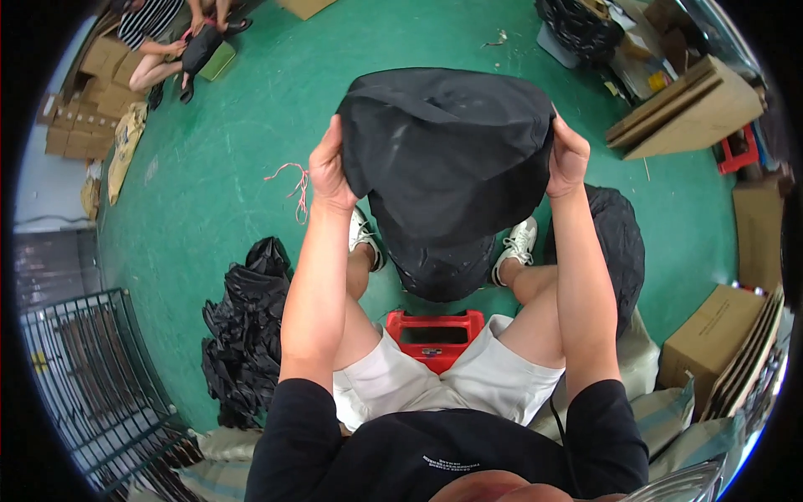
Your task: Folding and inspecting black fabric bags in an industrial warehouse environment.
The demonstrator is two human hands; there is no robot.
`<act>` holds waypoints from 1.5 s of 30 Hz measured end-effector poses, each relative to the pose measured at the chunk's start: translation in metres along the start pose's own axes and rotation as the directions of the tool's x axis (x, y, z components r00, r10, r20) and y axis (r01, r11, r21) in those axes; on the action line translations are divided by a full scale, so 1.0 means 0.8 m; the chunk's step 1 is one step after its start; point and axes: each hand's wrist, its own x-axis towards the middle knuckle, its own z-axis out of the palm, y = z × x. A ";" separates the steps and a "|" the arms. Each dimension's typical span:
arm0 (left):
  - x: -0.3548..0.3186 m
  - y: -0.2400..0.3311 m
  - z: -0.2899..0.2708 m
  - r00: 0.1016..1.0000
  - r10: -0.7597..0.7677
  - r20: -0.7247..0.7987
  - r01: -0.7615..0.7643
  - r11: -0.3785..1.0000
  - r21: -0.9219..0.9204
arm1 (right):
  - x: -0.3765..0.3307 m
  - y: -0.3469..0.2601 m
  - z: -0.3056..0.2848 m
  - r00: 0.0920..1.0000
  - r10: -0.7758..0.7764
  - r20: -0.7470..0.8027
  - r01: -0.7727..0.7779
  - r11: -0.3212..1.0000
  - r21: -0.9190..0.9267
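Out in front of me I hold up a black fabric cover point(452, 146), soft and bag-like with creased folds. My left hand point(332, 171) grips its left edge and my right hand point(569, 159) its right edge. Both thumbs lie along the sides; most fingers are hidden behind the cloth. Below it, on the floor between my white shoes, another black bundle point(443, 272) shows in part, its top hidden by the cover.
A red plastic stool point(431, 320) shows between my thighs. Black plastic point(247, 335) is heaped at left; a dark bag point(615, 251) stands by my right leg. Cartons point(711, 339) and flat cardboard point(686, 109) are at right. Far left, a seated person point(159, 33) handles something black.
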 end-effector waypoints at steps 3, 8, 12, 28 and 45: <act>-0.008 0.001 0.012 0.995 0.104 -0.009 -0.101 0.982 0.160 | 0.005 0.009 0.001 0.997 -0.002 -0.077 0.003 1.000 0.021; 0.011 -0.014 0.035 0.972 0.236 0.004 -0.224 0.916 0.332 | 0.004 0.031 0.037 0.939 -0.106 0.328 0.076 0.992 0.102; 0.012 -0.007 0.011 0.954 0.102 -0.282 -0.085 0.994 0.072 | 0.002 0.022 0.008 0.966 0.253 -0.054 -0.255 0.966 -0.034; 0.015 -0.042 0.026 0.923 -0.055 -0.380 0.252 0.833 0.492 | 0.014 0.003 -0.005 0.988 -0.116 -0.099 0.135 0.968 0.212; 0.033 -0.025 -0.023 0.696 0.210 -0.686 0.003 0.956 0.295 | 0.014 0.038 0.018 0.957 0.094 -0.274 -0.131 0.984 -0.122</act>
